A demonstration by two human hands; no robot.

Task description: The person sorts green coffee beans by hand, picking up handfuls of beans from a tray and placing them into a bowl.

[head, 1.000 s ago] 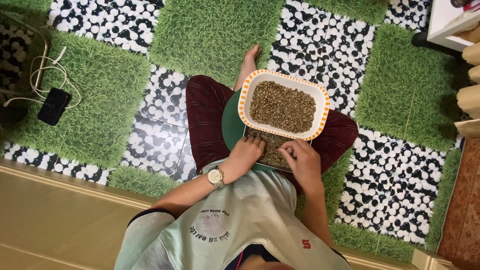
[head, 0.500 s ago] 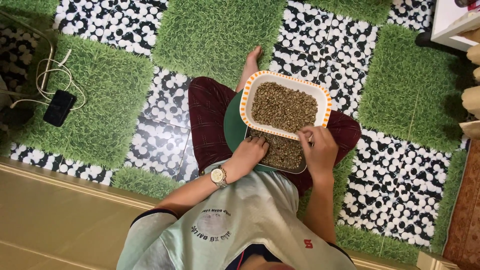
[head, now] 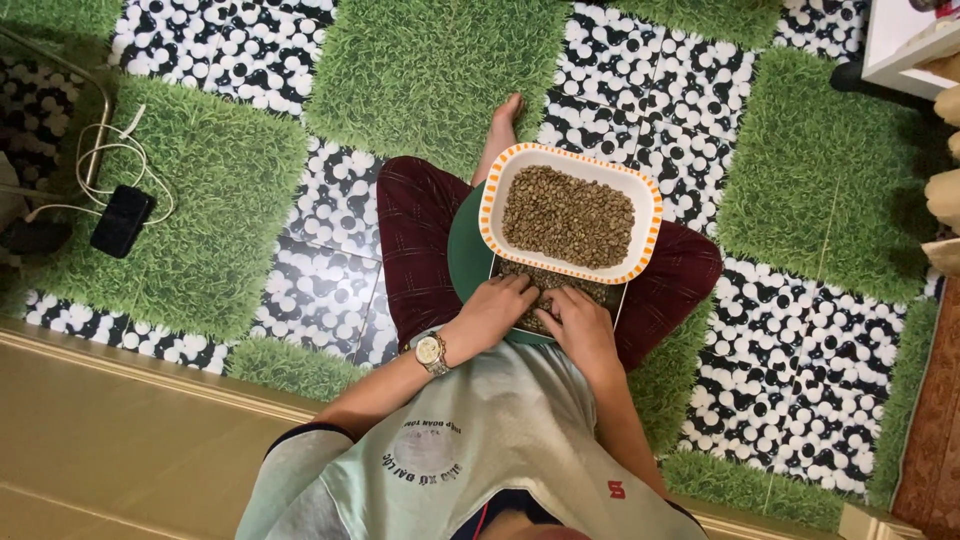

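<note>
Olive-brown beans (head: 566,216) fill the white dish (head: 648,215) with the orange-dotted rim, centre of frame, resting on the seated person's lap. Dish sits over a green plate (head: 462,255) and overlaps the far end of a metal tray (head: 612,294) just below it. Tray holds a thinner layer of loose beans (head: 548,288), mostly covered by the hands.

Left hand (head: 492,308), watch (head: 431,352) on the wrist, lies palm-down on the tray's left part, fingers (head: 516,287) loosely curled and close together, tips on the beans. Right hand (head: 577,325) is just beside it, touching or nearly so, fingers bent down into the beans, narrow spread. Cannot tell if either hand pinches a bean; fingertips hide it.

Progress, judged from how things lie: dish looks well heaped, so a good share appears sorted into it. Tray has beans showing between and above the hands, so picking-over is not finished. How much lies under the palms is hidden.

Around: dark red trousers (head: 412,235), bare foot (head: 500,125) upper centre, grass-and-pebble patterned floor (head: 420,60). Black phone (head: 122,220) with white cable (head: 100,160) at left edge, well apart from the hands.
</note>
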